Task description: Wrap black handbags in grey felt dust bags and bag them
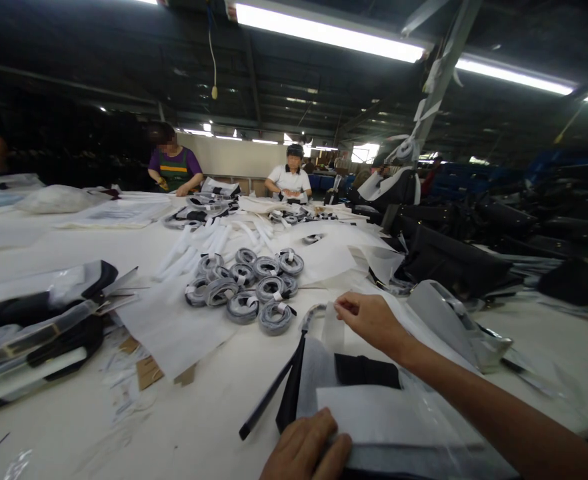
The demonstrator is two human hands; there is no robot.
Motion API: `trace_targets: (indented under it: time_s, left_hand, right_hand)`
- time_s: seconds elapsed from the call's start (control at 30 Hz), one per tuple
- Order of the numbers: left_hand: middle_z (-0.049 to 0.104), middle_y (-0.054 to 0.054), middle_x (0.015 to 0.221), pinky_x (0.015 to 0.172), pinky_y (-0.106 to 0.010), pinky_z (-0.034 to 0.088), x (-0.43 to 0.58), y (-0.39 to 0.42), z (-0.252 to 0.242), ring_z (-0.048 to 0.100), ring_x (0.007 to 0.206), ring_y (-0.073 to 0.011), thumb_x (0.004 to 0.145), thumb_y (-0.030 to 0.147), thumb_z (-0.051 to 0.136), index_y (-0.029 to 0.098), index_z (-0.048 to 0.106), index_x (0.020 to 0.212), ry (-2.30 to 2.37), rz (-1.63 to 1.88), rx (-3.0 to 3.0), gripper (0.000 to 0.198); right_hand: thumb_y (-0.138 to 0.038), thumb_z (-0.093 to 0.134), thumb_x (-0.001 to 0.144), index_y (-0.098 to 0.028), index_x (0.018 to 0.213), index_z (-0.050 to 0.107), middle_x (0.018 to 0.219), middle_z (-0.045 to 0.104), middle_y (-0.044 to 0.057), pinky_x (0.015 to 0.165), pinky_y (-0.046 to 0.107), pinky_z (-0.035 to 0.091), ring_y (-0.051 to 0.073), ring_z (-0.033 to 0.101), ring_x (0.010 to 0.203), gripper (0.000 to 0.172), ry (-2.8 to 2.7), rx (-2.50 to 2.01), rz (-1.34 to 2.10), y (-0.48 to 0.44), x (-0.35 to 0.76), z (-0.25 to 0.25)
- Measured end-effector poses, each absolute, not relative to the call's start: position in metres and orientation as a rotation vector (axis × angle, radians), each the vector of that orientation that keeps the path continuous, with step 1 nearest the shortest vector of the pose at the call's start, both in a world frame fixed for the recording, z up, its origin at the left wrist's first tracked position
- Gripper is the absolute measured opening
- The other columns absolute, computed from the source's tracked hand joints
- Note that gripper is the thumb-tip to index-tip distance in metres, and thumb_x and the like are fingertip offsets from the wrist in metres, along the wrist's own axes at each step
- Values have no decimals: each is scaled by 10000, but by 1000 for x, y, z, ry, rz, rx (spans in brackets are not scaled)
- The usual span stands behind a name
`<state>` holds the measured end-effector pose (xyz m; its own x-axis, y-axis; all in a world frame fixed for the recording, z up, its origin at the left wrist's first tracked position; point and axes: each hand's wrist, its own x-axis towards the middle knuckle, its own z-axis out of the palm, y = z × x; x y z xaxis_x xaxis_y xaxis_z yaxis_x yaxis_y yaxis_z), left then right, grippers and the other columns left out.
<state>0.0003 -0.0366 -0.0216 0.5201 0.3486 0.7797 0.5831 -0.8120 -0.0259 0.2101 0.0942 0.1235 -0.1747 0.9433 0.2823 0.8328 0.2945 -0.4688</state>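
My right hand (370,320) reaches forward over the white table (74,253) and pinches a strip of clear tape (332,327) between thumb and fingers. My left hand (307,450) rests at the near edge, fingers curled down on a white sheet (379,417) that lies over a black item in clear wrapping (367,370). A black strap (269,397) runs out from under the sheet to the left. A grey tape dispenser (454,320) stands just right of my right hand.
Several grey coiled straps (247,287) lie in a cluster ahead, with white paper rolls (194,250) behind. Wrapped black items (39,327) sit at left, black bags (454,263) pile at right. Two people work at the far end of the table.
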Motion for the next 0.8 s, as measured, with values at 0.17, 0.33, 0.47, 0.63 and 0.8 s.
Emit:
trace_targets:
  time_s: [0.17, 0.33, 0.47, 0.63, 0.8]
  left_hand:
    - [702, -106, 1168, 879, -297, 588, -1, -34, -25, 677, 1086, -203, 987, 186, 537, 185, 668, 1199, -748, -1156, -2484, 249]
    - [713, -97, 1136, 881, -275, 580, 1, -35, -17, 677, 1076, -184, 1016, 203, 476, 192, 676, 1167, -749, -1171, -2471, 251]
    - [724, -88, 1087, 852, -262, 581, 2, -35, -6, 691, 1019, -170, 1024, 173, 437, 186, 693, 1101, -745, -1215, -2432, 268]
    - [723, -71, 1074, 838, -254, 577, 2, -34, 0, 688, 1018, -165, 1035, 163, 401, 191, 690, 1112, -744, -1219, -2422, 300]
    - [723, -74, 1110, 865, -241, 563, 2, -35, 1, 675, 1045, -152, 1064, 219, 341, 158, 658, 1192, -721, -1243, -2468, 348]
  right_hand:
    - [-264, 595, 901, -207, 848, 745, 716, 751, 12, 652, 258, 506, 174, 713, 665, 169, -2040, -1486, 278, 65, 206, 124]
    - [-247, 602, 912, -228, 885, 737, 759, 756, -8, 650, 250, 535, 164, 714, 670, 139, -2042, -1361, 315, 36, 203, 119]
    - [-210, 587, 925, -234, 916, 726, 846, 765, -3, 704, 248, 554, 162, 723, 741, 141, -2085, -1256, 225, 8, 198, 102]
    - [-171, 500, 974, -218, 980, 712, 880, 774, 29, 708, 242, 562, 168, 740, 764, 218, -2128, -1126, 72, -23, 192, 75]
    - [-179, 469, 1003, -250, 974, 708, 829, 757, 5, 658, 286, 485, 173, 701, 705, 250, -2203, -1137, -99, -43, 188, 68]
